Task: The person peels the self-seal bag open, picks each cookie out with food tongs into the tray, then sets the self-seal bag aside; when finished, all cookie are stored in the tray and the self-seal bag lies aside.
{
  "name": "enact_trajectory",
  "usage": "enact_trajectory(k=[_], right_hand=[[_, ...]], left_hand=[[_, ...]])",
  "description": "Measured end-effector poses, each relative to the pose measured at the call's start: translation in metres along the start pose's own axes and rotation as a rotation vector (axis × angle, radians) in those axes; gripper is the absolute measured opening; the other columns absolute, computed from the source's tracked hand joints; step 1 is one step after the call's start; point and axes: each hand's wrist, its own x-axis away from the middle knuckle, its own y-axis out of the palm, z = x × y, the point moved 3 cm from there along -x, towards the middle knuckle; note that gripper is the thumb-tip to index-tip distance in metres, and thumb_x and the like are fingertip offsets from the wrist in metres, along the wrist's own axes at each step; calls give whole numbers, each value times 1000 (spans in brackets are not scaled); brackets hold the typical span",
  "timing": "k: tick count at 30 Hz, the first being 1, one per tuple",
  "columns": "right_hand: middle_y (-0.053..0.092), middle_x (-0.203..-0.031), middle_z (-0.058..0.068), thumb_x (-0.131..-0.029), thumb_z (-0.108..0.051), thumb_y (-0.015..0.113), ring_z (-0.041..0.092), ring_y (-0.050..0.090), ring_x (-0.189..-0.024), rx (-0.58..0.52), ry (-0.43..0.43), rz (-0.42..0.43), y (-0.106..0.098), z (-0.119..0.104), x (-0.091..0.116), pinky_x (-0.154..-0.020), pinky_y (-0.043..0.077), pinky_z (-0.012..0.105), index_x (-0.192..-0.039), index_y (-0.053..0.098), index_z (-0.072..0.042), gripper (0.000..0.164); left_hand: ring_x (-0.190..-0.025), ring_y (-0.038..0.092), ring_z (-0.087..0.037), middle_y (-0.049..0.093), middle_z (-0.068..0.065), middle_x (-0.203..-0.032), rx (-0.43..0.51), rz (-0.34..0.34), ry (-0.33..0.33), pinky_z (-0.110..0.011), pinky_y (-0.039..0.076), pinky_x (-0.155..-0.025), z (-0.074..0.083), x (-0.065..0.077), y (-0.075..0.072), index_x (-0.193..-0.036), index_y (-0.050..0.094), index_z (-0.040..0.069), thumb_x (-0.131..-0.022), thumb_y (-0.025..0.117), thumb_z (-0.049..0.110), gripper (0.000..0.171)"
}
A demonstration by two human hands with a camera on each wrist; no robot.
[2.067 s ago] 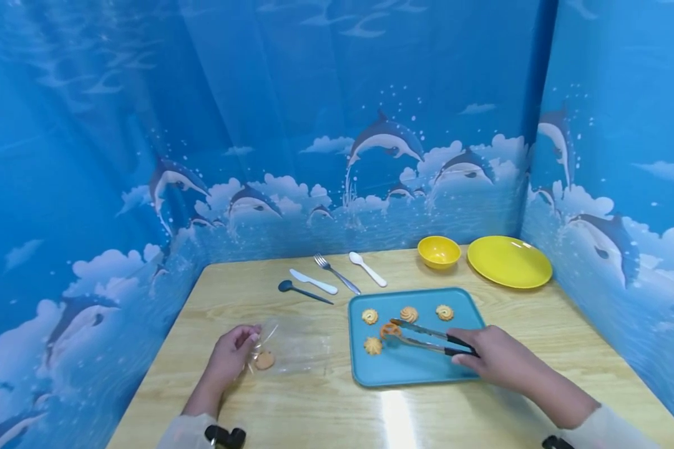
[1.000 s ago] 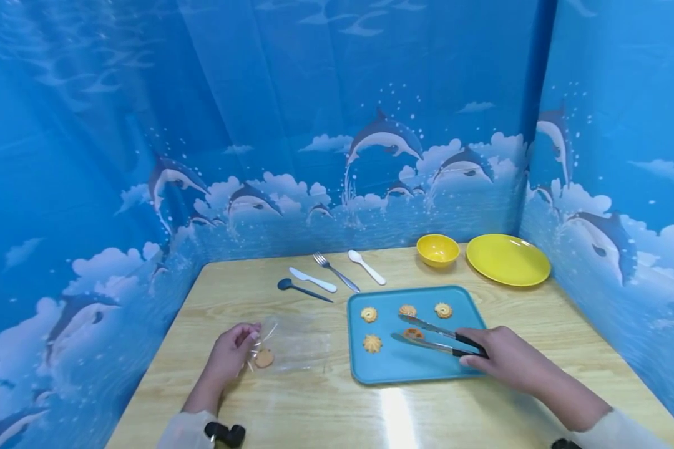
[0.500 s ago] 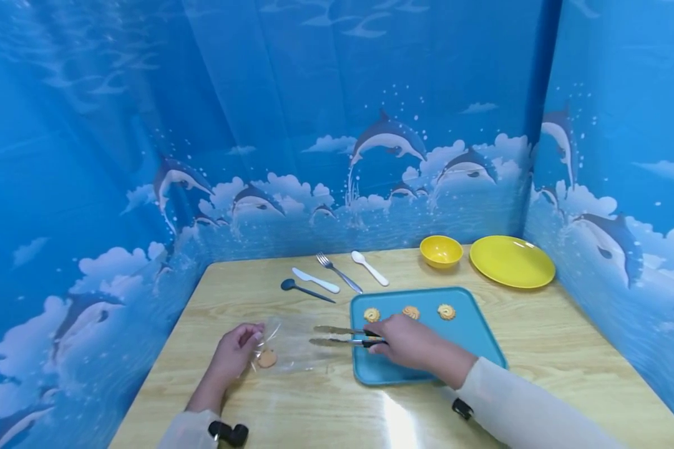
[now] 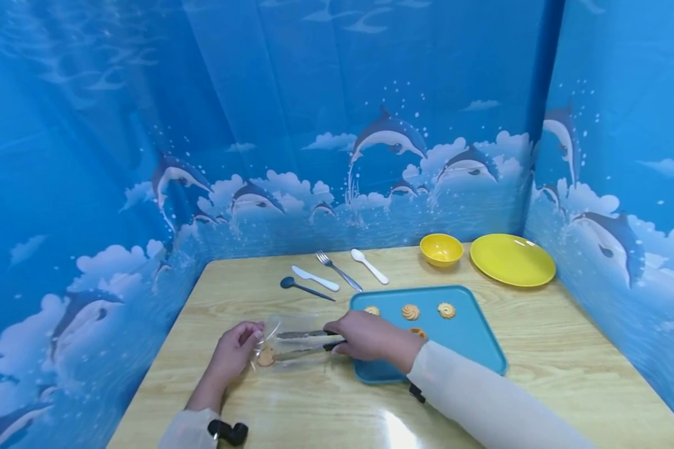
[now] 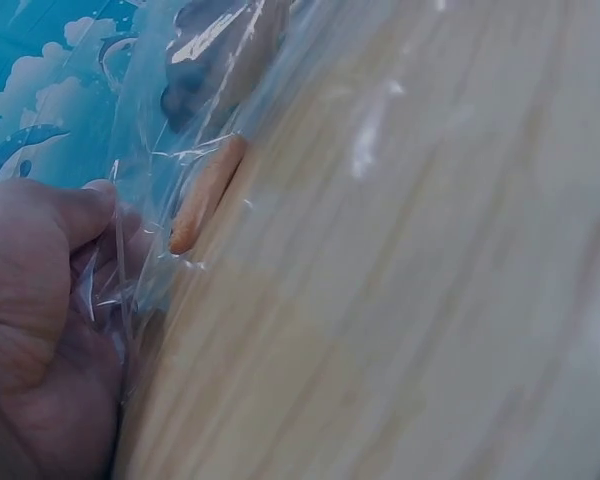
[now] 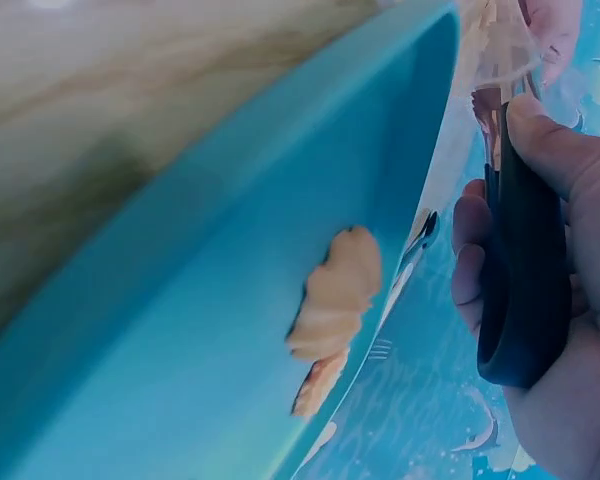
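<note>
My left hand [image 4: 231, 351] pinches the edge of a clear plastic bag [image 4: 292, 321] lying on the table. Inside the bag is a round tan cookie [image 4: 265, 357], seen edge-on as a flat cookie [image 5: 208, 195] in the left wrist view. With my right hand [image 4: 371, 340] I grip metal tongs [image 4: 303, 335] by their black handles [image 6: 525, 260]. Their two arms are spread apart and reach over the bag, the nearer tip right at the cookie. Past my right wrist, an orange openwork cookie [image 4: 419, 333] lies on the blue tray [image 4: 455, 352], partly hidden.
Swirled cookies, such as one cookie [image 4: 410, 312], sit on the tray. Behind lie a dark spoon [image 4: 306, 289], a white knife [image 4: 316, 278], a fork [image 4: 339, 272] and a white spoon [image 4: 369, 266]. A yellow bowl [image 4: 441, 250] and yellow plate [image 4: 512, 260] stand at the back right.
The tongs have let go of the orange openwork cookie on the tray. My right hand has carried them left, from the tray to the bag. My left hand has stayed in place.
</note>
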Motion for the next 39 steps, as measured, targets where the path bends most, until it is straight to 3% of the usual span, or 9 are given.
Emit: enact_trajectory(k=[6, 16, 21, 25, 32, 35, 39], right_hand=[[72, -127, -3, -99, -41, 67, 10, 70, -107, -5, -25, -36, 3, -5, -12, -89, 60, 29, -147, 54, -21, 55], [73, -123, -2, -98, -41, 68, 12, 70, -106, 35, -75, -15, 6, -14, -27, -90, 60, 30, -144, 57, -20, 51], [74, -116, -2, -99, -40, 67, 12, 71, -100, 54, -76, -12, 7, -20, -27, -86, 60, 30, -140, 60, -22, 45], [75, -113, -3, -99, -39, 67, 11, 71, -99, 67, -65, -1, 7, -21, -25, -86, 60, 29, -139, 60, -23, 43], [75, -105, -5, -98, -37, 69, 7, 69, -89, -16, -26, 27, 5, -12, -12, -76, 60, 28, -137, 62, -21, 42], [75, -108, -4, -98, -37, 69, 6, 68, -89, -46, 3, 30, 2, -3, -1, -75, 60, 29, -140, 60, -21, 46], [76, -113, -1, -98, -37, 69, 8, 68, -91, -71, 25, 49, -1, 11, 16, -75, 59, 30, -142, 59, -18, 49]], left_hand=[[-133, 59, -30, 66, -11, -137, -5, 1, 17, -47, 45, -115, 1, 0, 0, -101, 66, 9, -103, 61, 23, 15], [-135, 57, -31, 64, -11, -140, -3, -4, 28, -49, 45, -115, 2, 0, 0, -103, 66, 9, -104, 61, 25, 17], [-134, 58, -28, 65, -10, -140, -11, -7, 25, -34, 50, -107, 2, 1, 0, -103, 66, 9, -104, 61, 27, 18], [-133, 59, -29, 65, -10, -140, -25, 1, 21, -25, 52, -99, 3, 2, 0, -102, 66, 10, -104, 60, 28, 19], [-134, 58, -29, 65, -9, -140, -35, -4, 19, -43, 49, -110, 1, 1, 1, -104, 67, 11, -104, 59, 28, 19], [-134, 58, -27, 65, -8, -140, -33, -9, 11, -36, 49, -110, 0, 0, 1, -105, 66, 11, -105, 59, 27, 18], [-134, 58, -26, 65, -6, -139, -28, -12, -2, -38, 48, -112, -2, -1, 1, -106, 66, 11, -104, 59, 26, 17]])
